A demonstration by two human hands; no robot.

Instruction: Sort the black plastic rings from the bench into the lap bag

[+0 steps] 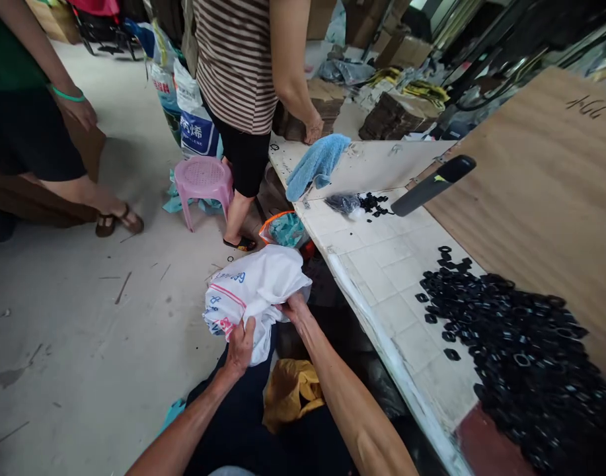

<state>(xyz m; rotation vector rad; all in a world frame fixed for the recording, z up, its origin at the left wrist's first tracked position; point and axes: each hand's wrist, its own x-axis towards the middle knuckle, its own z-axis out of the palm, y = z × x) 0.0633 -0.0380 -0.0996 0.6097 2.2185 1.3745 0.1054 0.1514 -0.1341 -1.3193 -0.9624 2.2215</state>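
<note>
L hand (240,345) was clamped on a fold of the limp white sack (270,277) w/ red stripes & blue writing; R hand (296,307) gripped its right edge, fingertips hidden. Sack sat btwn & just ahead of both hands. Crumpled mustard-yellow bundle (285,390) lay below R hand. Right of R hand was white tiled surface (396,311) w/ heaped small black ring-like pieces (511,344); pink plastic stool (203,177) stood beyond L hand
</note>
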